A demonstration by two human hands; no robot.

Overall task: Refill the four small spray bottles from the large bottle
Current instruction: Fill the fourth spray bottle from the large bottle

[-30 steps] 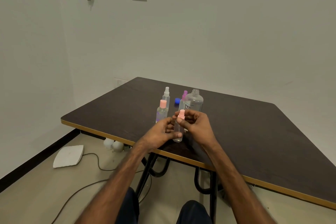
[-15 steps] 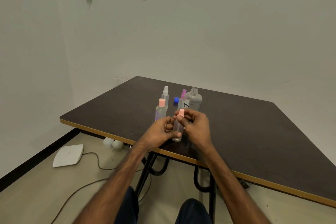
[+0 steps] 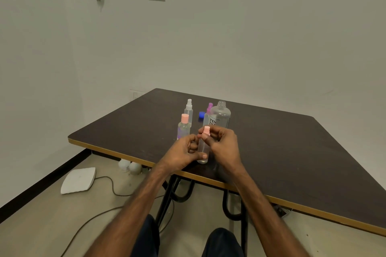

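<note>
Small bottle (image 3: 203,148) between left and right fingers (image 3: 198,155)

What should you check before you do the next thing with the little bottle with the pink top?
1. Left hand has a grip round the little bottle: ok.
2. Right hand pinches the pink top: ok.
3. Little bottle held upright over the table: ok.
4. Big bottle open, with a blue cap lying on the table beside it: ok.
5. Pink top loose enough to come off: cannot tell.
6. How full the little bottle is: cannot tell.
</note>
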